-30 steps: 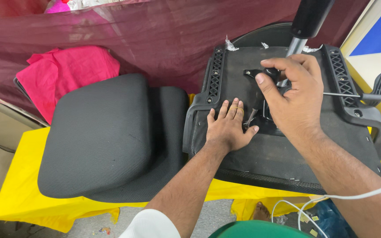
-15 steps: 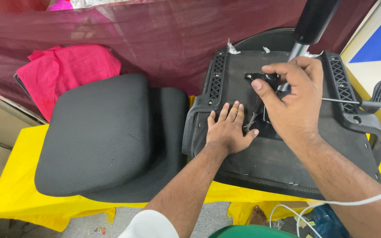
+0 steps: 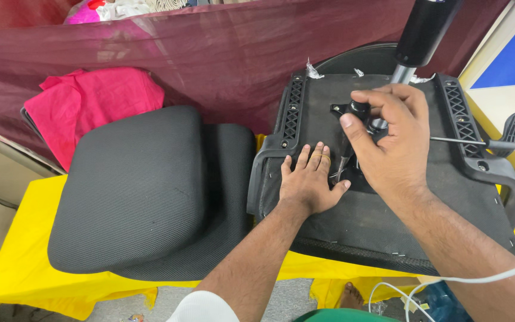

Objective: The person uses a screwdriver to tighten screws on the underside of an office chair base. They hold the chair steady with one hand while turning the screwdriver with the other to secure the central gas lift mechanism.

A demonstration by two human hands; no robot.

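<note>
Left hand (image 3: 309, 182) flat, palm down, fingers together and pointing away from the body, thumb spread to the side, forearm running back toward the body. Right hand (image 3: 388, 140) just beyond and beside it, knuckles up, fingers curled downward, thumb (image 3: 353, 131) stretched out along the near side, wrist bent.

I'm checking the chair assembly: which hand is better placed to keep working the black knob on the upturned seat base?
Right hand: its fingers already grip the black knob. The left hand lies flat, bracing the seat base.
</note>
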